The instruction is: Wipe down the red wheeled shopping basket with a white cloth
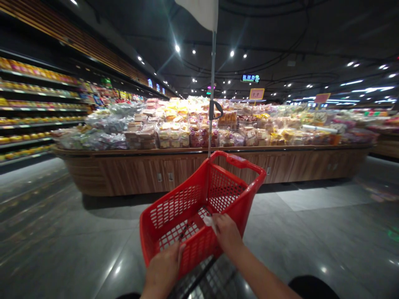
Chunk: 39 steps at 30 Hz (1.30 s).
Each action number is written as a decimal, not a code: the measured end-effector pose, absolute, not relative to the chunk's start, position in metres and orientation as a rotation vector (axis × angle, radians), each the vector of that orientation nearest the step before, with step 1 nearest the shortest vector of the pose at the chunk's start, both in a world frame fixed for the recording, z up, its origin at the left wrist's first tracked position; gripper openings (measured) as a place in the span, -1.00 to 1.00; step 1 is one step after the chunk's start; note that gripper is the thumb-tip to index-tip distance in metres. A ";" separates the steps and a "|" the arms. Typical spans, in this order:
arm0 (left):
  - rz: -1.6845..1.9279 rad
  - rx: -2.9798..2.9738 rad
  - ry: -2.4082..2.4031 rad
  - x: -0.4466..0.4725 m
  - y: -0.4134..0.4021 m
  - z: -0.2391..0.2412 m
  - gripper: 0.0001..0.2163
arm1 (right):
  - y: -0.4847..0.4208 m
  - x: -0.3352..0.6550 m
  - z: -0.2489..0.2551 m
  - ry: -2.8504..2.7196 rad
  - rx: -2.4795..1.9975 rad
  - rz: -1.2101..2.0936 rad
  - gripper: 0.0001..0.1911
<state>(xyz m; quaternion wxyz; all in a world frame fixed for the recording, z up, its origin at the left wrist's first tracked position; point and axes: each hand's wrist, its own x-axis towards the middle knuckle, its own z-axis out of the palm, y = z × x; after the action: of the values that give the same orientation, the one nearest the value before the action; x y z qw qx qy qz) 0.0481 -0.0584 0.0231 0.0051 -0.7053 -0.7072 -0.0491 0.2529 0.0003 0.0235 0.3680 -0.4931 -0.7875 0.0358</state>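
Observation:
A red plastic shopping cart (199,245) with perforated basket walls stands in front of me, its handle (243,162) on the far right side. My left hand (165,263) is closed over the near rim, its fingertips partly hidden behind the edge. Farther right along the same rim, my right hand (226,230) is closed and pinches a crumpled white tissue (208,221), which hangs over the inside of the basket. A small dark item (184,231) shows in the basket by my left hand; I cannot make out what it is.
Beyond the cart runs a long wooden display counter (131,172) piled with bagged goods (174,128). A thin upright pole (213,74) rises behind the cart. Stocked shelves (37,106) line the left wall. Grey tiled floor (296,241) surrounds the cart.

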 end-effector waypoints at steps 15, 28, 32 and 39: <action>-0.214 -2.215 -2.213 0.050 -0.059 0.021 -0.60 | 0.003 0.249 0.016 -2.135 -1.225 0.015 -0.60; -0.194 -2.239 -2.193 0.033 -0.057 0.016 -0.58 | 0.033 0.297 0.031 -1.950 -1.343 -0.056 -0.55; -0.220 -2.283 -2.161 0.028 -0.056 0.012 -0.57 | 0.014 0.263 0.021 -2.107 -1.195 0.046 -0.58; -0.285 -2.264 -2.157 0.018 -0.054 0.006 -0.56 | 0.034 0.310 0.050 -1.915 -1.399 -0.025 -0.52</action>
<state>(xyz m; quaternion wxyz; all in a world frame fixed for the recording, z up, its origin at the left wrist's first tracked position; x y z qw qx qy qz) 0.0182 -0.0540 0.0061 0.0011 -0.7210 -0.6870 -0.0906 0.3104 0.0338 0.0504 0.3754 -0.5466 -0.7484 -0.0096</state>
